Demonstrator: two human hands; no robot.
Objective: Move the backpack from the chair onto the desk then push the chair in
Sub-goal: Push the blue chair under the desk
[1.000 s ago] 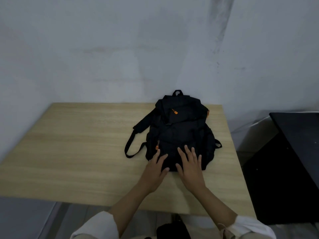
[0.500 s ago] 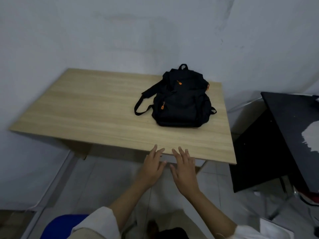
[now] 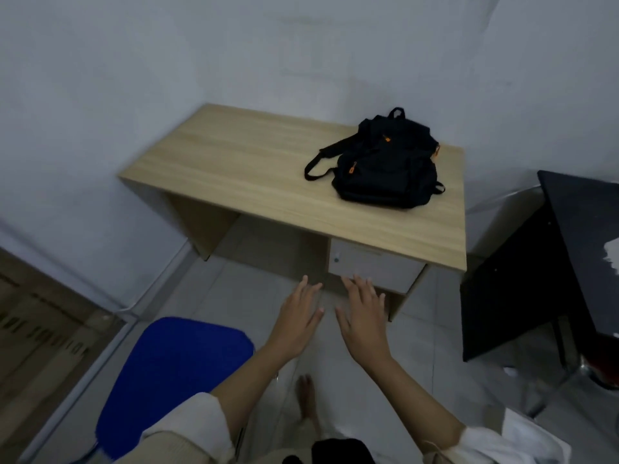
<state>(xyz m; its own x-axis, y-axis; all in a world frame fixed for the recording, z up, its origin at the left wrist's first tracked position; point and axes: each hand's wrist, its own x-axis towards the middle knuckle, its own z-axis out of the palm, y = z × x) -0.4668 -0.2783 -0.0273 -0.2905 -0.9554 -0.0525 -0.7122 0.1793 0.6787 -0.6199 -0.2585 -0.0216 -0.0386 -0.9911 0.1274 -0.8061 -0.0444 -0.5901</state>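
Note:
A black backpack [image 3: 385,169] with orange zip pulls lies flat on the right part of the light wooden desk [image 3: 241,169], one strap trailing left. The chair's blue seat [image 3: 174,373] is at the lower left, out on the floor in front of the desk. My left hand [image 3: 298,316] and my right hand [image 3: 363,313] hover side by side in the air before the desk's front edge, palms down, fingers spread, holding nothing. Neither hand touches the chair or the backpack.
A grey drawer unit [image 3: 371,269] hangs under the desk's right side, with an open knee space to its left. A black table [image 3: 582,236] stands close on the right. Pale walls close in behind and to the left. My bare foot [image 3: 306,396] stands on the tiled floor.
My hands have left the backpack and drawn back off the desk. The view has pulled away from the desk, bringing the blue chair seat into sight at the lower left.

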